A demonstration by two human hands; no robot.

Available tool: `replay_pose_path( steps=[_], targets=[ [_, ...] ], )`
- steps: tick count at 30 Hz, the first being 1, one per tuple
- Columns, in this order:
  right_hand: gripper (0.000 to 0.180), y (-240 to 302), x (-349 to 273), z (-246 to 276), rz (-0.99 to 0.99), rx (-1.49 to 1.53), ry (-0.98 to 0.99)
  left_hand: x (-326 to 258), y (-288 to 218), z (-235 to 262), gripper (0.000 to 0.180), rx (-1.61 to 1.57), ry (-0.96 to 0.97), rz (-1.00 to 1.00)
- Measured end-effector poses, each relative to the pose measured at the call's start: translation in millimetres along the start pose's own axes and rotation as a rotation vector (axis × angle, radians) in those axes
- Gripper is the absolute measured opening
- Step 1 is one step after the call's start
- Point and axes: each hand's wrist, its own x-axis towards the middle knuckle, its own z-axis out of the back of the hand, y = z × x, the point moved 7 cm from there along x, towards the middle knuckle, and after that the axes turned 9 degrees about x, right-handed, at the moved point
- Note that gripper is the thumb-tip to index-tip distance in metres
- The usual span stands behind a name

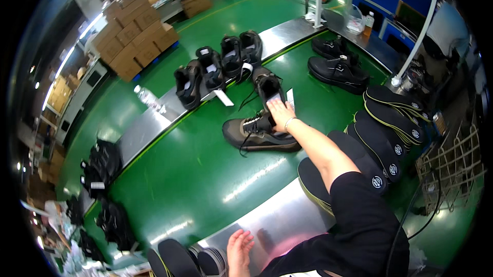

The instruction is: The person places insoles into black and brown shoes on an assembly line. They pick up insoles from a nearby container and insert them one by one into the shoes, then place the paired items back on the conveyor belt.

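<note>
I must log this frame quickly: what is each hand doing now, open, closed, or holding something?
Left hand: open, fingers spread flat on the metal edge, holding nothing.
Right hand: open, palm down on the brown shoe; no closed grasp visible.

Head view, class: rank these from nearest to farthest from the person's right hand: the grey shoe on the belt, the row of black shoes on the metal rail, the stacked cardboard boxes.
From the right hand:
1. Grey shoe, touching, just below the hand.
2. Row of black shoes, on the metal rail, up and left.
3. Stacked cardboard boxes, far upper left on the floor.
</note>
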Motion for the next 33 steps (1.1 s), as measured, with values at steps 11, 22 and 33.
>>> replay_pose_path(
  steps=[11, 22, 33],
  targets=[
    [0.030, 122.8, -18.4, 16.6, 0.241, 0.103, 0.091, 61.1, -113.9, -66.9, 0.045, 0.364, 0.046, -0.461],
    [0.042, 208.3, -225.0, -37.0, 0.337, 0.122, 0.167, 19.5, -104.9, -20.6, 0.076, 1.090, 0.044, -0.987],
    [0.045, 242.5, -289.6, 37.7, 0.652, 0.249, -0.048, 12.7, -91.8, -5.0, 0.025, 0.801, -0.115, -0.942]
  ],
)
